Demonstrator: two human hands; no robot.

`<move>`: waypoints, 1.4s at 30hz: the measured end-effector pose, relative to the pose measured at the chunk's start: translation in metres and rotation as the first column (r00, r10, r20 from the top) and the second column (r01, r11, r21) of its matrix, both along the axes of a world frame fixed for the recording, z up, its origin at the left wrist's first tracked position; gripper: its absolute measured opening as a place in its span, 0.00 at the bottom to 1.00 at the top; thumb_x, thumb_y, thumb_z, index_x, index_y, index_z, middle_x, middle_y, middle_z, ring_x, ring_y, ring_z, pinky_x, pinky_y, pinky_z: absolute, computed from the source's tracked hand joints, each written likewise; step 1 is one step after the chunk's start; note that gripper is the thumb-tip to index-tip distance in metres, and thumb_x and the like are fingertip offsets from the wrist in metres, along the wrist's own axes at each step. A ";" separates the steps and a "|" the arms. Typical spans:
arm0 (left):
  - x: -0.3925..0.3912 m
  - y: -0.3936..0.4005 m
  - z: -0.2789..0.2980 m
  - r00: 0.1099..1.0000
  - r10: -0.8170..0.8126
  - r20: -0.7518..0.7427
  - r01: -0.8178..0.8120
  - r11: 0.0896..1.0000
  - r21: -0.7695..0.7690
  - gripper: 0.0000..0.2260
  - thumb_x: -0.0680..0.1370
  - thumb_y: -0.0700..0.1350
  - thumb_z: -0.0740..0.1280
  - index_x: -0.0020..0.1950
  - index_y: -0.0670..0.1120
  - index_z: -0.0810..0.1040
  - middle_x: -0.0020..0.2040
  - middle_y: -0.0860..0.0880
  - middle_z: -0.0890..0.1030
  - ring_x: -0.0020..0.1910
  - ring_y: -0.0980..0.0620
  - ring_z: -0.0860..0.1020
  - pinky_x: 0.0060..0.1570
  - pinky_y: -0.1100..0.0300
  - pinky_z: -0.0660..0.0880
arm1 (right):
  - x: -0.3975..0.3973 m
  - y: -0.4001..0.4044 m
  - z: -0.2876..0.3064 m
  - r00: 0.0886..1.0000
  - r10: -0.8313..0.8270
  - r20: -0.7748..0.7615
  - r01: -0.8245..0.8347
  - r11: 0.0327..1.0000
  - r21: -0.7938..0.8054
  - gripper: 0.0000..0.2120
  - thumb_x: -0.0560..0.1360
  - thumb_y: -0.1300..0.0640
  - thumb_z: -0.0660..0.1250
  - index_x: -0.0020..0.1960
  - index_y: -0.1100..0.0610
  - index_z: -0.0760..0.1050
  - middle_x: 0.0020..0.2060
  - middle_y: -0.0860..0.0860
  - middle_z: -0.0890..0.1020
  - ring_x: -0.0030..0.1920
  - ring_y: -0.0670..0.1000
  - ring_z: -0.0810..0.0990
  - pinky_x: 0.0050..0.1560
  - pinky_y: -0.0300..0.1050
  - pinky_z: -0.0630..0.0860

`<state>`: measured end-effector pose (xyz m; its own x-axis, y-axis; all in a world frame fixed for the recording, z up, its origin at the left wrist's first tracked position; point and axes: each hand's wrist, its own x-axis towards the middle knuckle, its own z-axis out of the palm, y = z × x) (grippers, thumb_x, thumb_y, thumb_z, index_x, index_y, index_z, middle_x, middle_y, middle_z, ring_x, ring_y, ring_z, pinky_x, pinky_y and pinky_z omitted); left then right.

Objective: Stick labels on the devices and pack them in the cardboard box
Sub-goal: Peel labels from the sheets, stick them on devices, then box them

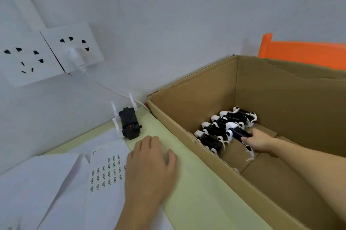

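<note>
The right hand [259, 140] is inside the open brown cardboard box [187, 128], fingers curled round a small black and white robot-dog device [236, 132], which it holds at the near end of a row. In the box, approx. four more black and white devices [222, 123] lie side by side along the left wall, touching each other, white legs sticking out. The held device is tilted, its white head to the left, one white leg hanging below the hand.

The left hand [149, 166] rests flat on the pale green table [187, 192], fingers straight and relaxed, holding nothing. Just left of it lies a white label sheet w/ rows of small black prints [106, 171]. Far of the fingers, near but apart, one black device w/ white legs [129, 123] lies upside down on the table, a red dot on it.
</note>
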<state>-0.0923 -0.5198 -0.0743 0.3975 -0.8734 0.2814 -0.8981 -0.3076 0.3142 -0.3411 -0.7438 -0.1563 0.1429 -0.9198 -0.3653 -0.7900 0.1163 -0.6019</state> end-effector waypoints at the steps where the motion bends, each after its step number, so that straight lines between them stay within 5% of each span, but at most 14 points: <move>1: 0.000 -0.001 0.000 1.000 0.001 0.003 -0.001 1.000 0.002 0.11 0.79 0.55 0.56 0.56 0.52 0.69 0.55 0.57 0.71 0.58 0.54 0.68 0.56 0.57 0.65 | 0.001 -0.001 -0.006 0.997 0.027 -0.073 -0.026 1.000 0.005 0.10 0.81 0.52 0.64 0.55 0.57 0.68 0.50 0.55 0.77 0.51 0.55 0.76 0.46 0.42 0.68; 6: -0.003 -0.001 -0.003 1.000 0.012 0.024 -0.012 1.000 0.002 0.10 0.79 0.55 0.56 0.56 0.53 0.68 0.55 0.56 0.71 0.57 0.53 0.68 0.56 0.56 0.66 | 0.017 -0.001 -0.034 0.954 0.102 -0.283 -0.102 0.995 0.016 0.16 0.79 0.50 0.68 0.53 0.58 0.64 0.57 0.59 0.79 0.56 0.58 0.78 0.46 0.42 0.69; 16: 0.001 -0.002 -0.005 0.998 0.017 0.062 -0.017 1.000 -0.002 0.07 0.79 0.55 0.55 0.49 0.52 0.63 0.51 0.54 0.70 0.56 0.51 0.68 0.55 0.55 0.66 | 0.021 0.008 -0.049 0.948 0.203 -0.246 -0.150 0.964 0.218 0.12 0.78 0.60 0.65 0.56 0.60 0.63 0.45 0.59 0.76 0.37 0.53 0.73 0.30 0.42 0.70; 22: 0.001 -0.002 -0.007 0.997 0.016 0.071 -0.016 1.000 -0.001 0.08 0.78 0.55 0.53 0.48 0.52 0.63 0.50 0.55 0.69 0.54 0.51 0.67 0.54 0.56 0.65 | 0.024 0.011 -0.057 0.825 0.361 -0.434 -0.322 0.933 0.162 0.11 0.80 0.53 0.64 0.49 0.54 0.61 0.46 0.53 0.74 0.43 0.53 0.72 0.42 0.46 0.76; 25: 0.002 -0.003 -0.008 0.997 0.023 0.080 -0.023 1.000 0.006 0.08 0.78 0.55 0.53 0.49 0.52 0.63 0.51 0.54 0.70 0.54 0.51 0.68 0.55 0.56 0.66 | 0.029 0.008 -0.061 0.767 0.405 -0.497 -0.406 0.907 0.112 0.14 0.81 0.53 0.63 0.42 0.51 0.59 0.41 0.50 0.71 0.46 0.53 0.70 0.40 0.42 0.69; 28: 0.002 -0.005 -0.008 0.996 0.025 0.087 -0.026 1.000 0.004 0.08 0.78 0.55 0.53 0.48 0.52 0.63 0.50 0.54 0.69 0.54 0.51 0.68 0.54 0.55 0.65 | 0.029 0.008 -0.058 0.753 0.403 -0.520 -0.409 0.906 0.110 0.09 0.80 0.51 0.65 0.53 0.53 0.67 0.51 0.52 0.76 0.49 0.53 0.72 0.45 0.40 0.68; 31: 0.003 -0.006 -0.009 0.996 0.024 0.089 -0.024 1.000 0.001 0.08 0.78 0.55 0.54 0.48 0.51 0.64 0.49 0.54 0.69 0.53 0.50 0.68 0.53 0.55 0.65 | 0.026 0.006 -0.050 0.764 0.379 -0.523 -0.381 0.918 0.110 0.19 0.80 0.49 0.65 0.67 0.55 0.69 0.62 0.55 0.77 0.57 0.53 0.75 0.51 0.39 0.70; 33: 0.004 -0.008 -0.011 0.996 0.027 0.085 -0.027 1.000 0.002 0.08 0.78 0.55 0.54 0.47 0.51 0.64 0.48 0.53 0.69 0.52 0.50 0.68 0.52 0.54 0.65 | 0.028 0.004 -0.038 0.795 0.332 -0.508 -0.361 0.931 0.044 0.19 0.80 0.47 0.63 0.68 0.56 0.70 0.64 0.56 0.76 0.61 0.55 0.76 0.53 0.41 0.71; 37: 0.002 -0.009 -0.013 0.997 0.028 0.075 -0.027 1.000 -0.008 0.09 0.78 0.54 0.56 0.47 0.49 0.65 0.48 0.52 0.71 0.52 0.48 0.69 0.51 0.53 0.65 | 0.042 0.001 0.002 0.897 0.248 -0.367 -0.338 0.918 -0.206 0.10 0.81 0.51 0.62 0.57 0.55 0.76 0.55 0.56 0.82 0.52 0.55 0.78 0.49 0.44 0.73; 42: -0.001 -0.006 -0.012 0.995 0.061 0.079 -0.062 0.998 0.001 0.10 0.78 0.53 0.55 0.46 0.49 0.70 0.53 0.49 0.72 0.60 0.46 0.67 0.60 0.47 0.63 | 0.080 0.035 0.079 0.956 0.289 -0.050 -0.271 0.806 -0.527 0.08 0.80 0.56 0.63 0.56 0.51 0.79 0.46 0.47 0.82 0.43 0.43 0.78 0.39 0.36 0.70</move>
